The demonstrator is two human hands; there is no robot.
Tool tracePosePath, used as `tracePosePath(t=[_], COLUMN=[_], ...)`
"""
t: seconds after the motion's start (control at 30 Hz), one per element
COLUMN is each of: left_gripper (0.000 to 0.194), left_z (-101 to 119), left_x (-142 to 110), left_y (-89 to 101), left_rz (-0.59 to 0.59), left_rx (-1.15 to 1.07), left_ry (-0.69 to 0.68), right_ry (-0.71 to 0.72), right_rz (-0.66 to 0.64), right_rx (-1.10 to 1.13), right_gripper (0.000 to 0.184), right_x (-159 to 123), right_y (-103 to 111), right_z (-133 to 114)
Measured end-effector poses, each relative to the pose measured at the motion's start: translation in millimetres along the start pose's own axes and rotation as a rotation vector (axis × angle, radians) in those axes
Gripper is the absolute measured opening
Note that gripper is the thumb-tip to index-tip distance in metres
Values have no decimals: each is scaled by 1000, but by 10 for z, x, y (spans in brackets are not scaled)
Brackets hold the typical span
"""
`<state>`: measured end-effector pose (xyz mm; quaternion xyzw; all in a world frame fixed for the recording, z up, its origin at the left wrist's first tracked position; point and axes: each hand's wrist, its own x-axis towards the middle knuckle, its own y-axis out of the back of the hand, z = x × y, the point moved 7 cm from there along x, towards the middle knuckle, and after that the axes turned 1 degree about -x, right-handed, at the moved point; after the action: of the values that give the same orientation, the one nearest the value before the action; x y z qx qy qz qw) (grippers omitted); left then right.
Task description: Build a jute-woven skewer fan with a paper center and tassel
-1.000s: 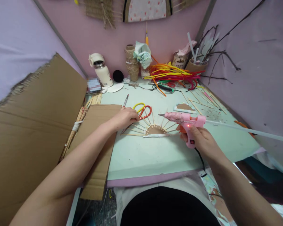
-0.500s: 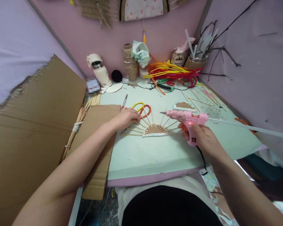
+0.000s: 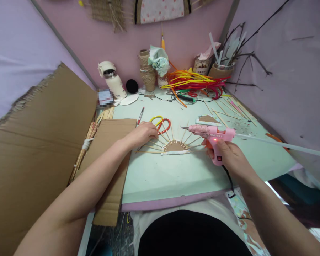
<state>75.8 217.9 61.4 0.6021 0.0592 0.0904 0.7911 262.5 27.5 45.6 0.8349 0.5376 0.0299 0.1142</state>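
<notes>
A half-round cardboard piece with thin wooden sticks fanning out of it lies on the pale green table. My left hand rests on the sticks at its left side, pressing them down. My right hand grips a pink hot glue gun; its nozzle points left, just above the fan's right side, and a long white glue stick juts out of its back to the right. Red and yellow scissors lie just behind the fan.
Large cardboard sheets and a bundle of sticks fill the left. At the back stand a flask, twine rolls, coloured tubes and jars with twigs. A second half-round piece and loose sticks lie at the right.
The glue gun in my right hand has shifted slightly right and up. My left hand stays on the sticks.
</notes>
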Motion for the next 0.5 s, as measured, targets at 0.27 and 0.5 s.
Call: tracePosePath(t=[0.27,0.5], left_gripper=[28,30], left_z=[7,13], left_x=[6,-23], left_y=[-20,-14], left_rz=[-20,-15], left_rx=[4,12], left_ry=[-14,-2], right_ry=[3,1], right_rz=[26,10], right_rx=[-39,-28], right_gripper=[65,63], right_x=[7,18], right_y=[25,16], right_z=[11,80])
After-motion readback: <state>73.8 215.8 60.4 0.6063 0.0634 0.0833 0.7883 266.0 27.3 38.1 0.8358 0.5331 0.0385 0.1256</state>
